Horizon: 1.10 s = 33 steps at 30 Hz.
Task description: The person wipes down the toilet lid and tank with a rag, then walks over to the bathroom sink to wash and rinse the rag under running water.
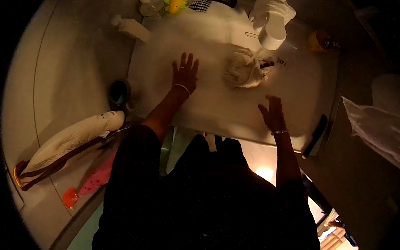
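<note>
My left hand [185, 76] is on or just over the pale, smooth surface [205, 109], fingers spread and pointing away from me. It holds nothing and wears a ring and a bracelet. Near the front edge of the same surface is my right hand [273, 113], thumb apart from the fingers, with nothing seen in it. A crumpled whitish cloth [246, 69] with a dark patch lies between and beyond my hands, touched by neither. Above it stands a white, rounded fitting [272, 35]; the dim light hides what it is.
At the back are a pump bottle [150, 5], a yellow toy-like object [175, 4] and a checked item [199, 4]. A dark cup-like object [118, 92] and a quilted cream pouch [74, 142] lie left. White cloth [376, 126] and a dark handle-like object [315, 135] lie right.
</note>
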{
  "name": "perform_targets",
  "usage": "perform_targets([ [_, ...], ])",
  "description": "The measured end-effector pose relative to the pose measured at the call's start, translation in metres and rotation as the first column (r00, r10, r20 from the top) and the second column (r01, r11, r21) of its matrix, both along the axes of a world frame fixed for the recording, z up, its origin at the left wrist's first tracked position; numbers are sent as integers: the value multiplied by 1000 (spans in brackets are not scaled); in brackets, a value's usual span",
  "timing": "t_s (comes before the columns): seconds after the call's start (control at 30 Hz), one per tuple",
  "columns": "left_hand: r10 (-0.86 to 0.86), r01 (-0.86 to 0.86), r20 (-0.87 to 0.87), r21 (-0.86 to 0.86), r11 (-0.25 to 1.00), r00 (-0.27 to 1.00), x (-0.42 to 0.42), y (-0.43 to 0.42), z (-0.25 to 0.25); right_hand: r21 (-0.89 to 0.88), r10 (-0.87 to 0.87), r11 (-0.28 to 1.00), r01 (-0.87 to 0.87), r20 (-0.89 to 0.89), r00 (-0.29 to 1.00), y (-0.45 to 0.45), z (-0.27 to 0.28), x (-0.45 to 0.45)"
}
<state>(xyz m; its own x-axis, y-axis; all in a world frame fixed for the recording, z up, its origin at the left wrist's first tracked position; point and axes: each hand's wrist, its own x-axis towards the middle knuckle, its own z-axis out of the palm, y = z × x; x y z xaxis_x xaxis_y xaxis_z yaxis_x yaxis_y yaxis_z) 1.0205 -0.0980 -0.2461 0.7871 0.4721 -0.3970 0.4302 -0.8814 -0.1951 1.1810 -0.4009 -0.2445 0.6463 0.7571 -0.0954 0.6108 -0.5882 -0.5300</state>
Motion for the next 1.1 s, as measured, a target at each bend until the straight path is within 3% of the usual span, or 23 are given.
perform_targets([
  [0.07, 32, -31, -74, 26, 999, 997, -6, 11, 5, -154, -24, 988, 26, 16, 1000, -26, -18, -19],
  [0.27, -46, 50, -65, 55, 997, 997, -29, 31, -22, -120, -183, 972, 203, 164, 969, -13, 6, -36],
  [0.3, -49, 51, -60, 37, 998, 997, -27, 29, -17, -35, -204, 977, 209, 107, 973, -20, 6, -39],
  [0.43, -2, 4, 23, -88, 996, 1000, -25, 18, -9, -169, -206, 961, 220, 101, 973, -16, 1, -32],
  [0.53, 150, -96, 169, -295, 951, 974, -29, 21, -42, -139, -261, 953, 268, 65, 963, -5, -39, -1],
  [0.6, 299, -116, 239, -569, 814, 924, -32, 24, -46, -211, -523, 851, 481, -257, 813, 30, -54, 21],
  [0.67, 470, -155, 189, -785, 600, 862, -27, 17, -48, -283, -633, 772, 570, -432, 643, 84, -2, 17],
  [0.7, 550, -193, 114, -862, 469, 827, -23, 14, -48, -255, -522, 850, 462, -281, 805, 102, -12, 18],
  [0.73, 613, -222, 30, -918, 330, 789, -19, 10, -47, -247, -461, 874, 419, -142, 876, 115, -38, 23],
  [0.8, 702, -285, -180, -958, 35, 689, -1, -12, 1, -248, -405, 869, 427, 138, 904, 131, -92, 32],
  [0.83, 734, -257, -278, -955, -145, 619, 5, -21, 16, -258, -509, 843, 471, -102, 855, 130, -90, 40],
  [0.87, 744, -212, -382, -924, -318, 548, 10, -24, 22, -229, -499, 852, 471, -85, 862, 124, -88, 44],
  [0.93, 757, -133, -414, -904, -406, 506, 19, -25, 21, -169, -478, 869, 465, -42, 878, 111, -76, 45],
  [0.97, 761, -90, -434, -889, -450, 482, 24, -26, 20, -24, -471, 874, 485, 201, 859, 107, -77, 41],
  [1.07, 773, -115, -553, -829, -547, 311, 45, -32, 26, 175, -395, 916, 362, 224, 891, 106, -66, 35],
  [1.1, 747, -129, -598, -798, -589, 290, 50, -35, 26, 283, -337, 911, 302, 85, 938, 116, -62, 22],
])
